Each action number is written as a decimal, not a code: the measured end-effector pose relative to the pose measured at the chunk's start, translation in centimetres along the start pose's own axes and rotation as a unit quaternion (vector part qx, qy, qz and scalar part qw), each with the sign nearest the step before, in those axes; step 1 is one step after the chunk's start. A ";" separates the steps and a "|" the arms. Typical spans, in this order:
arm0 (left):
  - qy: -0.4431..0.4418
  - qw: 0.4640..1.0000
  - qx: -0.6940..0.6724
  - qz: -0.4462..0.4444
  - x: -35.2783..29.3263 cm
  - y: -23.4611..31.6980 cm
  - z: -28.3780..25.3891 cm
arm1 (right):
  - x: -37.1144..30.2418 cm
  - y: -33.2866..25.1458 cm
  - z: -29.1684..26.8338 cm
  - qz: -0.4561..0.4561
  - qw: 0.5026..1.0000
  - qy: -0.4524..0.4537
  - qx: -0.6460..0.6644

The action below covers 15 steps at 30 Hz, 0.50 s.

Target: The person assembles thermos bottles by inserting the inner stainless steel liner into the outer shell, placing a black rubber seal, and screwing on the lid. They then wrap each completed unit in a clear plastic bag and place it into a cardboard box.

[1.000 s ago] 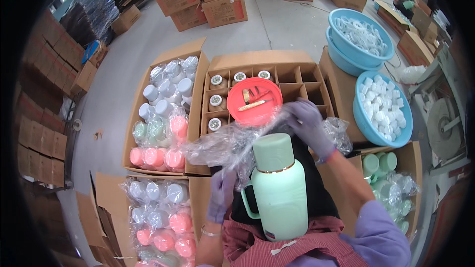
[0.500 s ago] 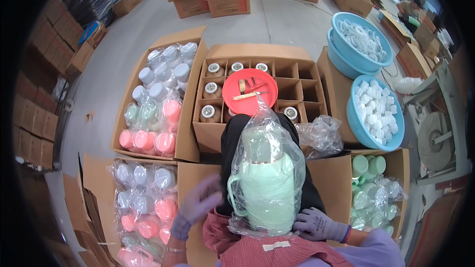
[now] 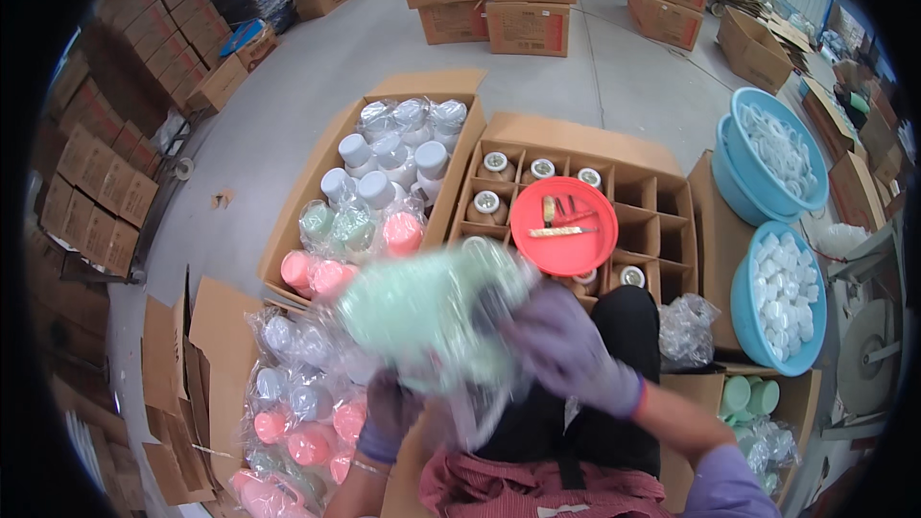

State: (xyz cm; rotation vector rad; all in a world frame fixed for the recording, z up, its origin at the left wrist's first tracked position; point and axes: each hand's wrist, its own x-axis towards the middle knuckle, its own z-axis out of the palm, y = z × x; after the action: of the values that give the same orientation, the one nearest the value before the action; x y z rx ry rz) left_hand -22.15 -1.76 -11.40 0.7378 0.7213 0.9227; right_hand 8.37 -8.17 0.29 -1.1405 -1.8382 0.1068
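Observation:
A pale green thermos jug (image 3: 417, 312) in a clear plastic bag is tipped on its side above my lap, smeared by motion. My right hand (image 3: 568, 345), in a purple-grey glove, is closed on its right end. Beneath the jug, my left hand (image 3: 391, 414), gloved alike, is closed against its underside with the fingers partly hidden. Loose bag film hangs between the two hands. To the left, a carton (image 3: 219, 364) holds bagged jugs in white, pink and green. Another carton (image 3: 449, 182) behind it is filled with similar bagged jugs.
Ahead, a divided carton (image 3: 585, 134) holds several silvery-topped liners; a red plate (image 3: 564, 254) with small tools lies on it. Blue basins (image 3: 814, 326) of white parts stand at right. A crumpled bag (image 3: 686, 326) and a carton of green jugs (image 3: 804, 412) are nearby.
The bagged jug went from upright on my lap to tilted on its side, farther left. Both hands came onto it; the right left my lap. The view shifted left.

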 end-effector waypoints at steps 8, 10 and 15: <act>0.103 0.976 0.108 0.157 28.7 8.1 -3.8 | 9.1 20.3 8.8 0.119 0.987 -0.091 -0.052; 0.138 0.955 0.228 0.132 32.3 8.9 -4.4 | 8.5 20.8 9.1 0.156 0.977 -0.136 -0.043; 0.092 0.842 0.525 0.081 39.9 8.1 -6.0 | 10.4 24.5 11.9 0.149 0.978 -0.129 -0.074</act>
State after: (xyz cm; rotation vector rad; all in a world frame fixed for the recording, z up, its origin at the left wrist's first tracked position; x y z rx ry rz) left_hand -13.80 38.15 -17.10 1.7118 1.3810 0.6997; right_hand 14.34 17.71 -11.73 -1.5645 -1.9115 0.3075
